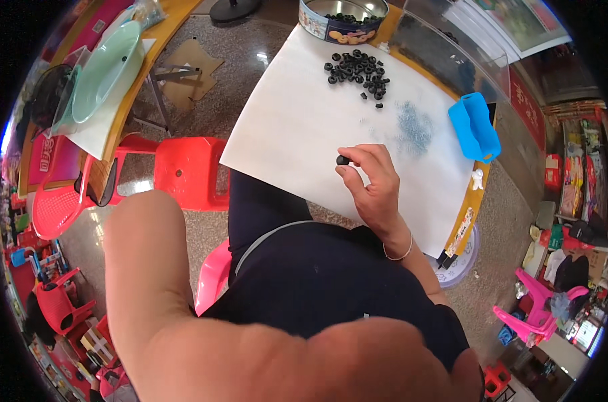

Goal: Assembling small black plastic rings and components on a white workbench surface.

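Note:
My right hand [377, 187] is over the near part of the white-covered table [277, 107]. Thumb and index finger pinch a small round black piece [343, 161], which looks like a rubber or plastic plug. Beyond it lies a loose pile of small black pieces [357, 69], some round and some stubby. A round printed tin [327, 30] with more black pieces inside stands at the far edge. Of my left arm [146, 254] only the bent part shows at the left, and the left hand is out of the picture.
A bright blue plastic basket [475, 127] sits at the right edge, near a bluish smudged patch [414, 127] on the cover. A clear box [438, 50] stands at the far right. Red stools [187, 174] and a side table with a pale green basin [110, 70] are at left.

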